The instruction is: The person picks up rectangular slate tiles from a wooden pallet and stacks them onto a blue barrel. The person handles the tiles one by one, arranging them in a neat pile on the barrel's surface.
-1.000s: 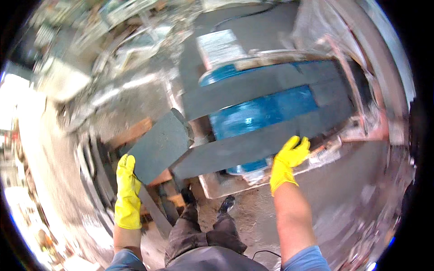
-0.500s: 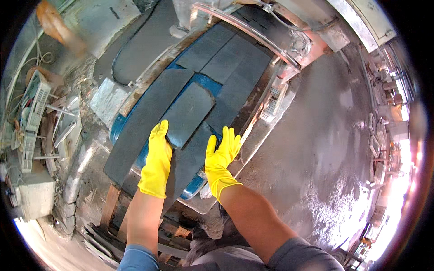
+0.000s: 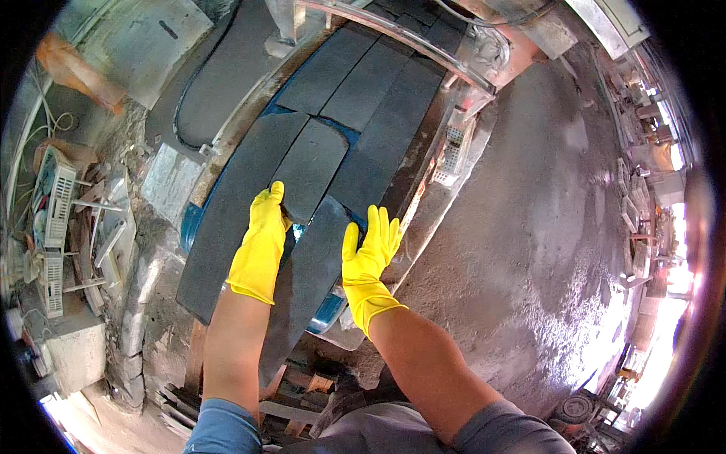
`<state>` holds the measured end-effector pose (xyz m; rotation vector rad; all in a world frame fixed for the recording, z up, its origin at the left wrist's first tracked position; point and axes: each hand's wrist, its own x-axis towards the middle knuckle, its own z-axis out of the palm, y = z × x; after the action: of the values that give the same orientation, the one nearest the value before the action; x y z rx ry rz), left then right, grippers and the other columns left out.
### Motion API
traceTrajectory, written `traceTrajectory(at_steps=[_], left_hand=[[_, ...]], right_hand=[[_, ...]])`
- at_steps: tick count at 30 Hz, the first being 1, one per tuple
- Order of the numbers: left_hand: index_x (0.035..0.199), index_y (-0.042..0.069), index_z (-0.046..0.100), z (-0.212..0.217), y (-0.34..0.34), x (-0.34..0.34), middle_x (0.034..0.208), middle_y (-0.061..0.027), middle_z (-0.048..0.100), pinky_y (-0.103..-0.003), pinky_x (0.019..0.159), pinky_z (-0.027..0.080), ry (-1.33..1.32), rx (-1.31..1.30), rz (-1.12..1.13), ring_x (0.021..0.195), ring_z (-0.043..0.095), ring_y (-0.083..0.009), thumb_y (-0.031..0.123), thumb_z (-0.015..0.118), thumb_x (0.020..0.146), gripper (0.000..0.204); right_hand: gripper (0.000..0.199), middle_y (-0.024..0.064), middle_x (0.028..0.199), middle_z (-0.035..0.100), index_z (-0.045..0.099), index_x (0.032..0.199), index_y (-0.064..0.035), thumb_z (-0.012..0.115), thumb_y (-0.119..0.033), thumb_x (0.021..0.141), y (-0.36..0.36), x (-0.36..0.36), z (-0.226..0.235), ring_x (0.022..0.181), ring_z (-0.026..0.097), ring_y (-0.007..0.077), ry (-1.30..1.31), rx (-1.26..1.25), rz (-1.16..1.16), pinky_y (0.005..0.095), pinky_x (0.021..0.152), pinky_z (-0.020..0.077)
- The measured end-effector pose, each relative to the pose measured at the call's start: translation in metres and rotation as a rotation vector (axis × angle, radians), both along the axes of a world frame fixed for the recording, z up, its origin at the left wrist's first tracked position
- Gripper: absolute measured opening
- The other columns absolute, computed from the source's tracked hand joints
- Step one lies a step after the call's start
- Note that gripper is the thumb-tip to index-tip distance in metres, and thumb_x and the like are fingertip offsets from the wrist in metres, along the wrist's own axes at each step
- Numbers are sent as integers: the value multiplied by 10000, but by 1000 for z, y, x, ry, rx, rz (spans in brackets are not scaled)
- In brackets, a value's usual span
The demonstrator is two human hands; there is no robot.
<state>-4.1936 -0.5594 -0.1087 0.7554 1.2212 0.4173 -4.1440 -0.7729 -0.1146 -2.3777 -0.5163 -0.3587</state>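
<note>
A dark grey stone slab [image 3: 314, 170] with clipped far corners lies among other grey slabs on a blue conveyor belt [image 3: 324, 313]. My left hand [image 3: 265, 227], in a yellow rubber glove, has its fingers bunched together at the slab's near left corner and holds that edge; the thumb is partly hidden. A long slab [image 3: 234, 208] runs along the left of it. My right hand [image 3: 369, 257], gloved in yellow too, is spread with its fingers pointing forward over the belt's right side, beside a nearer slab [image 3: 321, 242]. Nothing is in it.
A metal bar [image 3: 401, 38] arches across the belt's far end. Rusty rails [image 3: 423, 181] border the belt, with a white plastic basket [image 3: 451, 155] on the right. More baskets [image 3: 54, 197] and scrap stand at the left. Wet concrete floor [image 3: 514, 219] stretches to the right.
The clipped-corner slab has slid forward and left, covering much of the blue gap ahead of it. My left hand has gone forward with it. My right hand stays spread in nearly the same place.
</note>
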Motion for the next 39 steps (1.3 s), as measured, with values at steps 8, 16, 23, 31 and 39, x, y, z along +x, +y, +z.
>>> traceTrajectory(at_steps=[8,16,23,31,39], left_hand=[[1470,11,538,8,6,3,1328,-157,629,-423,784,636,103,82,-115,1108,681,-264,388,727,1042,601],[1255,-59,716,102,42,2,1073,-245,785,-438,823,646,640,179,-773,827,804,-373,561,574,1068,663],[1330,-5,680,123,-10,-119,1176,-136,763,-336,914,575,264,801,-552,1032,725,-193,300,663,1076,397],[1217,-45,729,61,-130,-307,1170,-249,758,-427,939,554,684,808,-681,1093,729,-395,391,761,994,490],[898,-11,722,50,-125,-314,822,-257,707,-525,720,528,846,668,-782,820,688,-492,655,623,1007,681]], right_hand=[[553,182,1543,581,598,1503,-142,702,-352,1003,6,1,-4,1465,463,474,-40,-3,-12,606,1278,248],[561,165,1546,583,574,1525,-159,688,-373,1020,8,-2,-9,1460,464,478,-92,27,31,605,1265,268],[560,138,1554,577,563,1527,-172,693,-367,1018,4,-2,-7,1474,460,457,-54,10,-11,591,1263,272],[573,179,1552,579,586,1522,-138,657,-434,1036,3,0,-9,1479,447,483,-25,27,27,603,1265,259],[611,197,1543,583,584,1524,-120,665,-445,1012,4,5,-12,1452,473,507,-70,0,41,618,1252,273]])
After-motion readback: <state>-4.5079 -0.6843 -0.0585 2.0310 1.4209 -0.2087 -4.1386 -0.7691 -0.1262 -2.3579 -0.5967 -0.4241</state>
